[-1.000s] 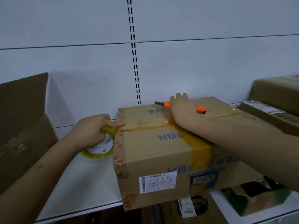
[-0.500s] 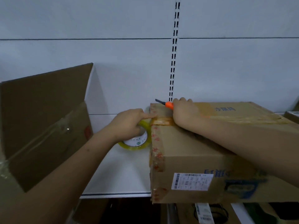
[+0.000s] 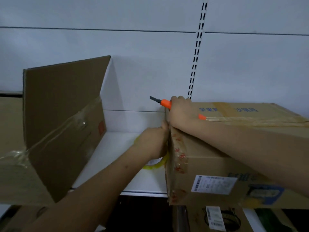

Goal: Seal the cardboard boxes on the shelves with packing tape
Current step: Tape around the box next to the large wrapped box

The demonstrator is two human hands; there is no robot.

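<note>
A closed cardboard box (image 3: 234, 164) with blue print and a barcode label sits on the white shelf (image 3: 117, 156) at the right. Tape runs along its top seam. My right hand (image 3: 180, 113) rests on the box's top left corner and grips an orange utility knife (image 3: 164, 103), blade pointing left past the edge. My left hand (image 3: 153, 143) holds the yellowish tape roll (image 3: 155, 165) against the box's left side, just below that corner. Most of the roll is hidden behind the hand.
An open cardboard box (image 3: 63, 128) with a raised flap and loose clear tape stands at the left of the shelf. A slotted upright (image 3: 195, 64) runs up the white back wall. More boxes (image 3: 217, 218) sit on the shelf below.
The view has swung left. My left hand has pulled the roll down along the box's left side, and my right hand has brought the knife out past the top left corner.
</note>
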